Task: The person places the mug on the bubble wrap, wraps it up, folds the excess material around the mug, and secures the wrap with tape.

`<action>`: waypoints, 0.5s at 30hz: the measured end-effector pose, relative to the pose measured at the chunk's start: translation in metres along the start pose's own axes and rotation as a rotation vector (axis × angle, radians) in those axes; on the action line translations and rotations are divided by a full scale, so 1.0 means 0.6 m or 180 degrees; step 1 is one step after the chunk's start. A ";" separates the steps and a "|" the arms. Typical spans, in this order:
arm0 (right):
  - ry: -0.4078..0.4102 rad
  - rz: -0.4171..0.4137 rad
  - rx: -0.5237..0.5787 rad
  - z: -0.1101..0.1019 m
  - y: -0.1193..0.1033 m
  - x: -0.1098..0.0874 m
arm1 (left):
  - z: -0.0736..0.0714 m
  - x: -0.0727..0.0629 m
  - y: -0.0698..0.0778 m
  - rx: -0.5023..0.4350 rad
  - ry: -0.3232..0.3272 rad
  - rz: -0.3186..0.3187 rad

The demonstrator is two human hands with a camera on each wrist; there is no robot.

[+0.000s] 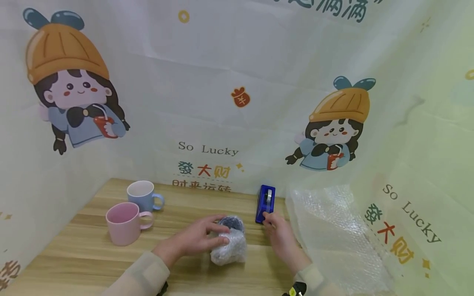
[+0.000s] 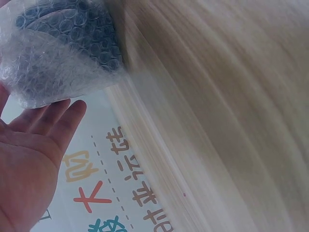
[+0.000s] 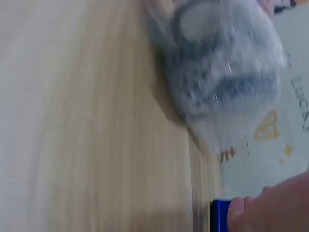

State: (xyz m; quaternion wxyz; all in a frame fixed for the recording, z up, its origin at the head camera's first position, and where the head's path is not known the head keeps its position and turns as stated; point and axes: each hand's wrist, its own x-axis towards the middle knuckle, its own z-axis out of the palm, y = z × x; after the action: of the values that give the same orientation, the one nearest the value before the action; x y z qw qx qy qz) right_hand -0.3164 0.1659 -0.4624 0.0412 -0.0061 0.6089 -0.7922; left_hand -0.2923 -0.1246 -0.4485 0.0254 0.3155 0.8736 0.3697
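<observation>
A dark mug in bubble wrap [image 1: 230, 246] is on the wooden table in front of me, its opening tilted toward the back. My left hand [image 1: 198, 236] grips it from the left, fingers over the far side and thumb on the near side. In the left wrist view, dark blue-grey shows through the wrap [image 2: 63, 53]. To the right, my right hand [image 1: 279, 236] holds the near end of a blue tape dispenser [image 1: 265, 204] with curled fingers. The right wrist view shows the thumb over the dispenser's blue corner [image 3: 219, 215] and the wrapped mug blurred.
A pink mug [image 1: 124, 224] and a light blue mug [image 1: 142, 197] stand close together on the left of the table [image 1: 81, 246]. A loose sheet of bubble wrap [image 1: 333, 230] covers the right side. A printed cloth [image 1: 207, 102] hangs behind the table.
</observation>
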 end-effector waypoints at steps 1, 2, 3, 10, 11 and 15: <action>0.0074 0.0051 -0.0108 0.002 0.001 -0.006 | 0.000 0.001 0.000 0.0003 0.0007 0.0012; 0.0140 0.0096 -0.0240 0.003 0.003 -0.013 | -0.001 0.001 0.000 0.0001 0.0010 0.0017; 0.0229 0.0157 -0.0364 0.006 0.005 -0.020 | -0.001 0.002 0.000 0.0000 0.0015 0.0015; 0.0202 0.0511 -0.1580 -0.007 0.023 -0.054 | -0.003 0.000 0.001 0.0003 0.0012 0.0003; 0.0138 0.0550 -0.1752 -0.012 0.025 -0.055 | -0.003 -0.001 0.001 0.0002 0.0008 0.0000; -0.0062 0.0621 -0.2435 -0.023 0.024 -0.054 | -0.002 -0.003 0.002 -0.0021 0.0000 -0.0013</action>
State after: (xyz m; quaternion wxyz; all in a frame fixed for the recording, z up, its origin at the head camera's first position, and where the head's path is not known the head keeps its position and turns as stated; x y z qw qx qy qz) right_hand -0.2841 0.1778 -0.4788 0.1168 0.0294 0.8574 -0.5003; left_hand -0.2905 -0.1260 -0.4471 0.0273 0.3137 0.8729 0.3725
